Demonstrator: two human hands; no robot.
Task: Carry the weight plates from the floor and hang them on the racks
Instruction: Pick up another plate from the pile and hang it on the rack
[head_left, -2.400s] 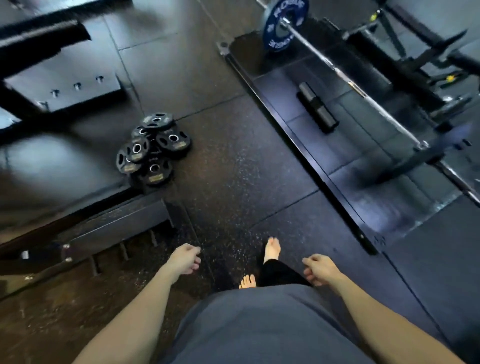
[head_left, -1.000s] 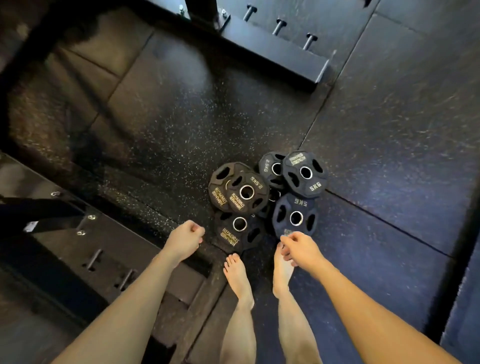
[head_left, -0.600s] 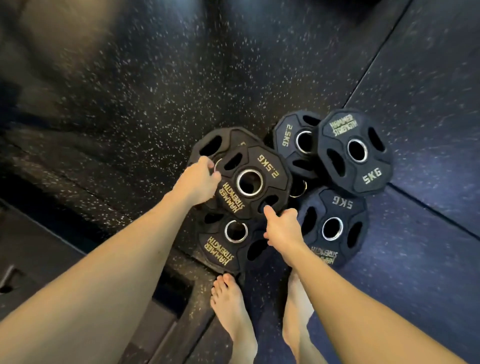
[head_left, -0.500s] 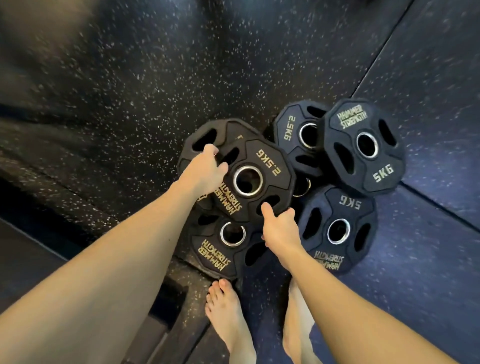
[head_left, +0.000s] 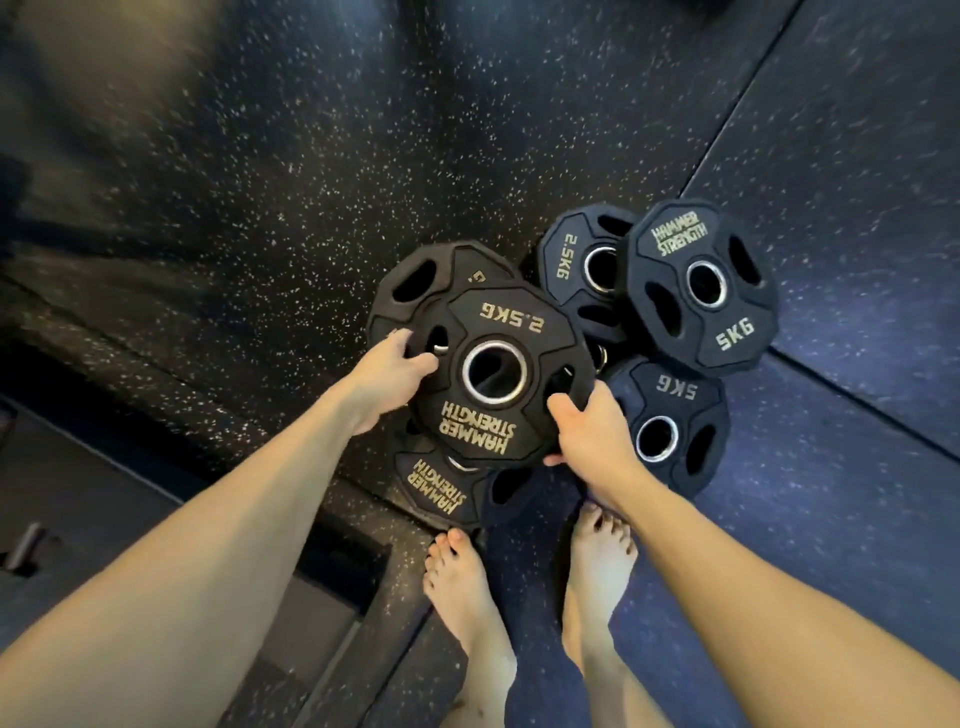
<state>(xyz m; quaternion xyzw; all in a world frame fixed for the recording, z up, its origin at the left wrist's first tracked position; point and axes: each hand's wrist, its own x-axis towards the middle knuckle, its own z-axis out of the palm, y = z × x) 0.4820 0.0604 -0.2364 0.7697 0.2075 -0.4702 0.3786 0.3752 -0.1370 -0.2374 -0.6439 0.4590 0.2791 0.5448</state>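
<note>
Black rubber-coated 2.5KG weight plate with steel centre ring and gold "HAMMER STRENGTH" lettering (head_left: 501, 371): top of the pile on the floor, face up, held at both sides. Cannot tell whether fully clear of the plates beneath.

Left hand (head_left: 387, 376): fingers curled into the left grip slot, clasping the rim. Right hand (head_left: 587, 428): thumb hooked into the right grip slot, fingers wrapped under the lower right edge.

Directly under it: another black plate (head_left: 415, 280) poking out up-left, marking mostly covered, and a third black plate with gold "HAMMER STRENGTH" text (head_left: 441, 491) poking out below, near the toes.

To the right, a cluster of three:
- dark 2.5KG plate (head_left: 571, 265), partly under its neighbour
- dark 5KG plate (head_left: 701, 288), overlapping the 2.5KG one, farthest right
- second dark 5KG plate (head_left: 670, 421), nearer, just beside the right hand, its top edge tucked under the other 5KG plate

Pile sits on black speckled rubber floor (head_left: 291, 171), close to a seam between mats. Bare left foot (head_left: 462, 587) and bare right foot (head_left: 597, 561) planted just below the pile. Low dark step or platform edge (head_left: 332, 551) at lower left; blurred.
</note>
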